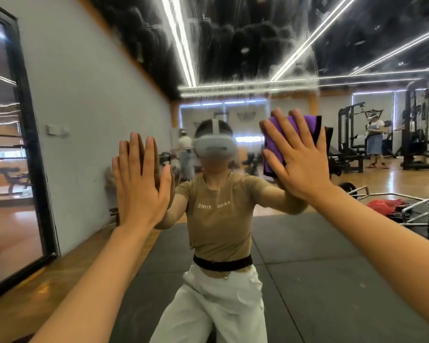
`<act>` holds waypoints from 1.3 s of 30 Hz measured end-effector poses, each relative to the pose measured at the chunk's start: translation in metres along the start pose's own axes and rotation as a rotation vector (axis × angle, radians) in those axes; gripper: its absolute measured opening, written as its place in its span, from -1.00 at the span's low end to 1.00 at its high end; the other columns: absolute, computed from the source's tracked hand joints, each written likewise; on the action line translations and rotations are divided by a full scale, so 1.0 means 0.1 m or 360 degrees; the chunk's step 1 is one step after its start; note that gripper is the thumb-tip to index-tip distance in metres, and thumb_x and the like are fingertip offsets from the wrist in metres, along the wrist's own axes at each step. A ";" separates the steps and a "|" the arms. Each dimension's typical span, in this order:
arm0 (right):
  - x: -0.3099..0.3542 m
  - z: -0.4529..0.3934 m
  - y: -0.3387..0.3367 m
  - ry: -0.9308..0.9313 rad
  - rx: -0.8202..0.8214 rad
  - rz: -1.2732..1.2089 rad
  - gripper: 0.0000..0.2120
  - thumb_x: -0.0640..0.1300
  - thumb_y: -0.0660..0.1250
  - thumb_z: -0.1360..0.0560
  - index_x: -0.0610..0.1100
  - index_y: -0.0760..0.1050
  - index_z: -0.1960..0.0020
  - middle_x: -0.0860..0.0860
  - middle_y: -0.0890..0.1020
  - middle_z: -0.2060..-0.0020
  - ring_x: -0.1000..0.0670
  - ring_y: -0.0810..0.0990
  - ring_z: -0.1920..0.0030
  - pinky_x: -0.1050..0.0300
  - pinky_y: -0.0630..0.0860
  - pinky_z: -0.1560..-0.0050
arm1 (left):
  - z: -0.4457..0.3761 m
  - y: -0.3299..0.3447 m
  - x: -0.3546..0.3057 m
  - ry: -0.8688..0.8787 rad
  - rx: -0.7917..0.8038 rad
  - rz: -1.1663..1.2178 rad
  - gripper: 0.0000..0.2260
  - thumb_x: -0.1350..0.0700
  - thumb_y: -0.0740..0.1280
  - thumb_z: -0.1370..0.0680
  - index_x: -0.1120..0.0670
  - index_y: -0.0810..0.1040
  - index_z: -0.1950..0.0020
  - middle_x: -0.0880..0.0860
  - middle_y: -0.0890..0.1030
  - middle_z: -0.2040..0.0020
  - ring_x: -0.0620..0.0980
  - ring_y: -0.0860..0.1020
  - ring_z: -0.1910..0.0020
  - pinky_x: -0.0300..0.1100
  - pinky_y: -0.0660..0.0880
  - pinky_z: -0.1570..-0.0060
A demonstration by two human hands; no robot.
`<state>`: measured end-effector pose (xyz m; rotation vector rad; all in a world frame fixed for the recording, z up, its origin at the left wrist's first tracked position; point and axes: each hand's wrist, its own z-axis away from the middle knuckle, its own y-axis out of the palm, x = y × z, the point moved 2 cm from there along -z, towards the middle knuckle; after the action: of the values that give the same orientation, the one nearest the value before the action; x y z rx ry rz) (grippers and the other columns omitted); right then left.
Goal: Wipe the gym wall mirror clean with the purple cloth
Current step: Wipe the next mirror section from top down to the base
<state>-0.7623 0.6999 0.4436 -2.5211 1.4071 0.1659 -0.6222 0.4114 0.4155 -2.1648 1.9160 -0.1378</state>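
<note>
Head: right hand (297, 157) flat, pressing purple cloth (275, 142) on mirror (233, 58).

1 head-worn view faces the wall mirror (233, 58) straight on, within arm's reach, tilted slightly upward

1. Wall mirror (233, 58): upright glass surface filling the view; streaked and smeared across its upper part.
2. Purple cloth (274, 144): folded, pressed flat against the glass at right.
3. Right hand (300, 162): fingers spread, flat over the cloth.
4. Left hand (140, 184): flat on the bare glass at left.
</note>
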 end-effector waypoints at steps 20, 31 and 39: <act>0.33 1.40 0.16 -0.0179 0.0047 -0.0019 -0.33 0.19 0.16 -0.57 0.04 0.14 -0.63 0.02 0.18 -0.62 -0.11 0.12 -0.62 -0.33 0.12 -0.50 | 0.29 0.06 0.09 -0.0004 0.0077 0.0032 -0.40 -0.14 -0.02 -0.67 0.00 -0.14 -0.66 -0.02 -0.23 -0.64 -0.04 -0.30 -0.61 0.02 -0.28 -0.58; 0.11 -0.44 -0.06 0.0194 -0.0060 -0.0150 -0.35 0.20 -0.03 -0.66 -0.06 0.04 -0.66 -0.04 0.09 -0.64 -0.12 0.01 -0.64 -0.28 -0.08 -0.58 | 0.28 0.09 0.11 0.0025 0.0046 0.0010 -0.40 -0.12 -0.01 -0.68 0.02 -0.12 -0.66 0.04 -0.18 -0.66 -0.03 -0.28 -0.61 -0.08 -0.34 -0.55; 0.73 1.72 0.24 -0.0153 0.0113 -0.0035 -0.26 0.17 0.17 -0.57 -0.01 0.03 -0.66 0.03 0.06 -0.65 -0.10 0.03 -0.64 -0.18 -0.06 -0.58 | 0.29 0.13 0.09 0.0020 -0.0019 -0.0002 -0.41 -0.12 -0.03 -0.68 0.06 -0.09 -0.67 0.04 -0.19 -0.65 0.01 -0.25 -0.62 0.03 -0.28 -0.58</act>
<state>-0.7400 0.6743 0.2578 -2.4360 1.3243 0.2258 -0.6271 0.4046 0.3836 -2.1776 1.9274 -0.1409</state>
